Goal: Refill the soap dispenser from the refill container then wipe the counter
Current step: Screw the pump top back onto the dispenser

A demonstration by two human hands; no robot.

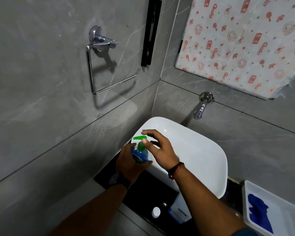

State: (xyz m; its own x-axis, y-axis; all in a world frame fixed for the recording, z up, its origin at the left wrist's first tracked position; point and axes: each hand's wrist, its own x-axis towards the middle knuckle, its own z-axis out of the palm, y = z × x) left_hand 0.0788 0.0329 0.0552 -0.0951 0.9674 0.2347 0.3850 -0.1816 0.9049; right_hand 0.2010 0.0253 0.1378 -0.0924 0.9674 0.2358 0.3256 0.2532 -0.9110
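**A:** Where is the soap dispenser?

**B:** The soap dispenser (141,155), a blue bottle with a green pump (140,138), is at the left edge of the white basin (199,150). The person's left hand (130,165) wraps its fingers round the bottle's body. Whether the bottle stands on anything cannot be told.

**A:** And the other hand?

**B:** The right hand (161,150) hovers over the pump, fingers spread wide and gripping nothing. Its thumb tip lies at the pump's neck.

**A:** What is on the surface?

**B:** The black counter (143,193) runs under the basin. Near the person, a small white cap (156,212) lies on it. Just beside that is the white and blue refill container (178,211), partly hidden by the right forearm. At the far right, a white tray (283,217) holds a blue cloth (259,212).

**A:** And the room?

**B:** Grey marbled tiles meet in a corner. A chrome tap (201,109) juts out above the basin. A towel ring (100,65) and a black bar (151,31) hang on the left wall, and a red-printed sheet (245,40) covers a panel at the upper right.
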